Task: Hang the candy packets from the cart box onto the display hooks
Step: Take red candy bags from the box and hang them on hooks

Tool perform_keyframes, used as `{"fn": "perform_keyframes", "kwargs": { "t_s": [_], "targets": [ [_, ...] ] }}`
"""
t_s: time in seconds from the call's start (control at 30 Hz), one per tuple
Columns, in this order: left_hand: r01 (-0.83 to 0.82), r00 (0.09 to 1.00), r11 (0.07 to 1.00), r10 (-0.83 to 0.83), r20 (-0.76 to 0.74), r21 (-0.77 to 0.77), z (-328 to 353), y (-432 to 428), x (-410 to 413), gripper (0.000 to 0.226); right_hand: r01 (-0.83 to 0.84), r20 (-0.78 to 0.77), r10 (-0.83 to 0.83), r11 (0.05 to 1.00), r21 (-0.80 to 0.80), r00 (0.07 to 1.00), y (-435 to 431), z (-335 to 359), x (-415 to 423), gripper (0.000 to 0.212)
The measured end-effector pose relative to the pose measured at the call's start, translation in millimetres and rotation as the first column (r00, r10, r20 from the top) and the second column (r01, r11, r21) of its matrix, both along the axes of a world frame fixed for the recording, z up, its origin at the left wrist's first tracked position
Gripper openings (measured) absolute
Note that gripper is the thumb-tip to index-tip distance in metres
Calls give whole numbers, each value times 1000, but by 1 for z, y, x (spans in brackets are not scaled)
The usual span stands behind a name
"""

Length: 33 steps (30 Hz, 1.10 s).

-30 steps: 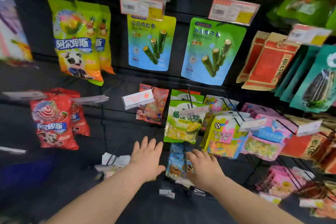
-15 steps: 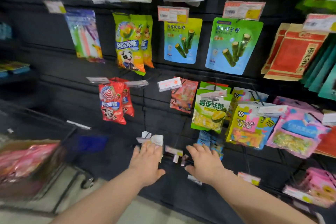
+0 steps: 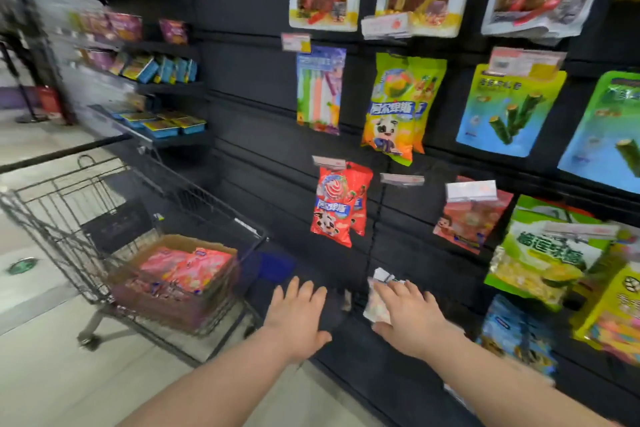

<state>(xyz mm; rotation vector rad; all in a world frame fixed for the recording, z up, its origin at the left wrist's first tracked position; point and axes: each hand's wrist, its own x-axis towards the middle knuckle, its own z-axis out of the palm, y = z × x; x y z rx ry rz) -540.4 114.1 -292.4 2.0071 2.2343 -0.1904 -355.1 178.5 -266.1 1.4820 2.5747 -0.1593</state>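
Through the head camera I see my left hand [image 3: 298, 317] and right hand [image 3: 407, 321] stretched out flat, fingers straight and slightly spread, gripping nothing. The pink candy packets [image 3: 188, 269] lie in the cardboard box [image 3: 173, 241] inside the wire cart [image 3: 52, 215], left of my hands. My right fingers overlap a pale packet [image 3: 374, 308] low on the black display wall [image 3: 249, 114]; I cannot tell whether they touch it.
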Motion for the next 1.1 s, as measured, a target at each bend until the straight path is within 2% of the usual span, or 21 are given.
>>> {"fn": "perform_keyframes", "kwargs": {
  "t_s": [0.27, 0.43, 0.73, 1.1],
  "targets": [
    [-199, 979, 980, 198, -37, -15, -13, -57, -190, 79, -206, -26, 205, 977, -47, 978, -22, -17, -200, 69],
    [-297, 954, 955, 296, -45, -20, -11, -84, -273, 83, -272, -31, 270, 958, -86, 962, -34, -28, -282, 70],
    [-366, 931, 929, 366, -3, -50, -35, -80, -342, 83, -338, 19, 343, 933, -127, 939, -6, -41, -360, 71],
    [-462, 887, 876, 458, -66, -136, -56, 3, -439, 81, -401, -44, 401, 890, -216, 915, 106, -94, -459, 67]
  ]
}}
